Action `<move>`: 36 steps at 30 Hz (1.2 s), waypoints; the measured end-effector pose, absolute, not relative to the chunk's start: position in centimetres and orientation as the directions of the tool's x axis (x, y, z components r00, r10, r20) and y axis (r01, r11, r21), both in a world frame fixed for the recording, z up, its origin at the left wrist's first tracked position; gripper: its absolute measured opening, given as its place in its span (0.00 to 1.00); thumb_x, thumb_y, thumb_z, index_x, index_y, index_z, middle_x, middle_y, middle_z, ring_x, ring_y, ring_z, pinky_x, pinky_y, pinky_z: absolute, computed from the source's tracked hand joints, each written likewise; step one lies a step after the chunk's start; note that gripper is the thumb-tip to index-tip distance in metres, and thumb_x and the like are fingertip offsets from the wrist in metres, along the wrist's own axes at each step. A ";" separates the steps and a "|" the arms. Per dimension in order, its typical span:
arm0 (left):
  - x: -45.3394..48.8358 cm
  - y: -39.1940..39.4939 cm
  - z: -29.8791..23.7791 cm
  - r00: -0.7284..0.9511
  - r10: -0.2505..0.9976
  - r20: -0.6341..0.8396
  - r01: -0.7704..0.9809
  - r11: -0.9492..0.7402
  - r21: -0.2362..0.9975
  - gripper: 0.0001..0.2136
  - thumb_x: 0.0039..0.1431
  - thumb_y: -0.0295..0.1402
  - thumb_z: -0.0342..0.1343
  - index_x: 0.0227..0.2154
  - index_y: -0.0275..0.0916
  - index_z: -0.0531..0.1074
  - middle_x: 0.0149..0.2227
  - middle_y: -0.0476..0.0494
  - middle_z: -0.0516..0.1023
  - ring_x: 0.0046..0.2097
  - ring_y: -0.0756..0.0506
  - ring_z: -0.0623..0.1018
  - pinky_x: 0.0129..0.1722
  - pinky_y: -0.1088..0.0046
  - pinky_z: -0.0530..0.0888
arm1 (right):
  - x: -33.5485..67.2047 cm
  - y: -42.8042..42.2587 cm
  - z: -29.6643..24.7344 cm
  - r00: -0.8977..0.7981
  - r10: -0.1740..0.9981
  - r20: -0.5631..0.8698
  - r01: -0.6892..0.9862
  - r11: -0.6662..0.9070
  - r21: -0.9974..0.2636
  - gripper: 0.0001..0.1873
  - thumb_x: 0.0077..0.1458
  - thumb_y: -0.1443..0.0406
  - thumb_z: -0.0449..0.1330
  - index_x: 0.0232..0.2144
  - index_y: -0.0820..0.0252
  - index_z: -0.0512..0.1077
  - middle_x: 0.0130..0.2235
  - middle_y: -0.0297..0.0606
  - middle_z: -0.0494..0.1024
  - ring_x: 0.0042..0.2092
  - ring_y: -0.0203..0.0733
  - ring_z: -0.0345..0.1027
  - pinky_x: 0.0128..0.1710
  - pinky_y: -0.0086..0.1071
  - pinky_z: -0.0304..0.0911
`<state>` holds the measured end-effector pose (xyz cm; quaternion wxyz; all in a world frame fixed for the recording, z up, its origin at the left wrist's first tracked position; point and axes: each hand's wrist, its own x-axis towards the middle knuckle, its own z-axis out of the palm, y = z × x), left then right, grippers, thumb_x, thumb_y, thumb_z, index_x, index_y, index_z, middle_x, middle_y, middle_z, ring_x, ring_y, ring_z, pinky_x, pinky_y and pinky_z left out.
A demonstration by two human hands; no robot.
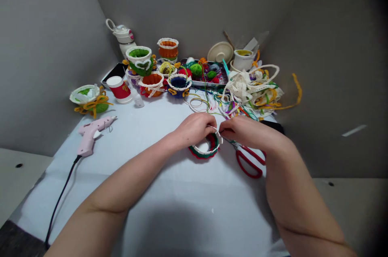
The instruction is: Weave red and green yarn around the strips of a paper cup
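Small round cup: it stands just below the fingers, at the middle of the white table [169,196]; the cup [212,144] is between the two hands, opening upward, the near wall toward the person.
Long axis: the body is short and circular, so I see no clear long direction; if it tilts a little, I cannot tell.
Nearer hand: the left hand [202,127] touches the cup at its far rim; the right hand [238,129] is just beside the rim, on the right.
Left fingers: they are closed in a pinch on the white rim.
Right fingers: they are bent toward the cup; whether they grip a thin strand, I cannot tell.
Cup's materials: red and green yarn goes around the wall, soft and ridged; the white rim looks smooth and stiff, with slim upright strips.
Scissors: they lie under the right wrist; the scissors [256,175] have glossy red looped handles, and the metal part goes toward the cup.
Glue gun: well apart on the left; the glue gun [87,137] is of pale pink plastic, with a black cord.
Far side: yarn-covered pots [178,84] with white braided rims, fuzzy yarn balls [196,70] in a tray, and a tangled heap of cream lace [239,87].
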<state>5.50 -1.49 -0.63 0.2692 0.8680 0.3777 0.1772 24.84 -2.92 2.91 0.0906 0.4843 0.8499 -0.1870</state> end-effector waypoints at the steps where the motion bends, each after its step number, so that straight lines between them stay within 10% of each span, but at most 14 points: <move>1: 5.5 -1.5 -0.6 0.645 0.758 0.100 0.567 -0.562 0.602 0.07 0.59 0.30 0.54 0.33 0.38 0.77 0.34 0.46 0.80 0.38 0.46 0.76 0.39 0.71 0.69 | 25.0 -3.2 3.2 -0.516 0.792 -0.327 0.856 0.462 -0.232 0.13 0.58 0.66 0.52 0.33 0.57 0.78 0.32 0.39 0.80 0.30 0.37 0.67 0.30 0.29 0.52; 13: 5.8 -1.7 -0.3 0.609 0.792 0.046 0.631 -0.519 0.577 0.08 0.60 0.30 0.52 0.36 0.38 0.77 0.37 0.44 0.82 0.39 0.45 0.77 0.40 0.71 0.70 | 23.8 -4.5 4.1 -0.587 0.806 -0.080 0.785 0.541 -0.302 0.13 0.62 0.65 0.51 0.34 0.59 0.77 0.34 0.40 0.80 0.34 0.40 0.70 0.33 0.30 0.55; 27: 5.8 -1.7 -0.3 0.605 0.795 0.052 0.627 -0.515 0.584 0.07 0.60 0.31 0.55 0.34 0.38 0.78 0.36 0.46 0.81 0.38 0.46 0.76 0.40 0.71 0.69 | 26.6 -4.0 4.2 -0.671 0.723 -0.162 0.724 0.592 -0.354 0.12 0.57 0.68 0.53 0.33 0.57 0.77 0.33 0.36 0.80 0.33 0.36 0.69 0.34 0.28 0.57; 36: 5.3 -1.5 -0.2 0.649 0.760 0.034 0.661 -0.586 0.469 0.08 0.59 0.30 0.53 0.34 0.38 0.78 0.36 0.44 0.81 0.39 0.44 0.77 0.39 0.70 0.69 | 24.3 -3.2 2.9 -0.494 0.770 -0.404 0.867 0.473 -0.159 0.10 0.51 0.71 0.53 0.27 0.58 0.74 0.27 0.37 0.76 0.28 0.36 0.63 0.28 0.30 0.49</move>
